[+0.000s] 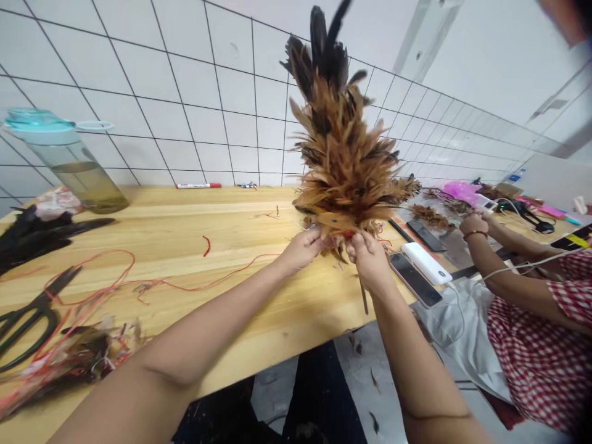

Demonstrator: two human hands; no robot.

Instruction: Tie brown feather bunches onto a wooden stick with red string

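Observation:
A feather duster [346,166] stands upright before me, with brown feathers below and long black ones at its tip. My right hand [370,259] is closed around its base, where a bit of red shows; a thin dark stick [364,297] juts out beneath. At the left of the base, my left hand [303,248] is pinched shut against the lowest feathers. What lies between its fingertips is hidden. A red thread [222,282] runs across the wooden table [240,327] from the left and passes behind my left forearm.
Scissors [44,305], a feather bundle [99,351], black feathers [37,237] and a water bottle [87,176] are at left. A red marker [198,185] lies by the tiled wall. Right are a phone [415,280], a white power bank [426,263] and a co-worker's hands [475,225].

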